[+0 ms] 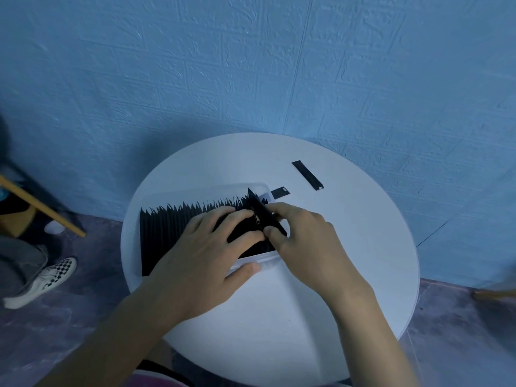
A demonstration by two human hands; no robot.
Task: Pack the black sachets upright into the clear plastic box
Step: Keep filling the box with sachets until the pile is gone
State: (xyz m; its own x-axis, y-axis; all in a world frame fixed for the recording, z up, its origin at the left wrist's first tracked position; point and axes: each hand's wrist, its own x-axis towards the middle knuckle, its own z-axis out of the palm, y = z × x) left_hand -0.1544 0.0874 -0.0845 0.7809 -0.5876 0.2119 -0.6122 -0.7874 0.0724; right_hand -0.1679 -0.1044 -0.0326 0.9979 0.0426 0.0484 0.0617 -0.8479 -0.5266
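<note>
**Head view: one more sachet going in at the right end of the box**

Your right hand (304, 236) pinches a black sachet (262, 216) between thumb and fingertips. It is tilted, with its lower part already down in the gap at the right end of the clear plastic box (195, 191). Your left hand (201, 258) lies spread over the row of black sachets (167, 230), fingers pressing on their tops and thumb against the outside of the near wall. I judge this to be the insertion step, with the task close to done.

For the next move, tip the held sachet upright and slide it down beside the last one in the row, while your left hand holds the pack back. Ease that pressure only once the sachet is seated, or the row may spring over and lean.

The box sits on the white round table (279, 317), filled nearly end to end with sachets standing on edge. A small bare pocket shows at its far right corner. Two loose sachets lie flat on the table beyond the box: one (280, 192) just beside its right end, and a long one (307, 175) farther off.
</note>
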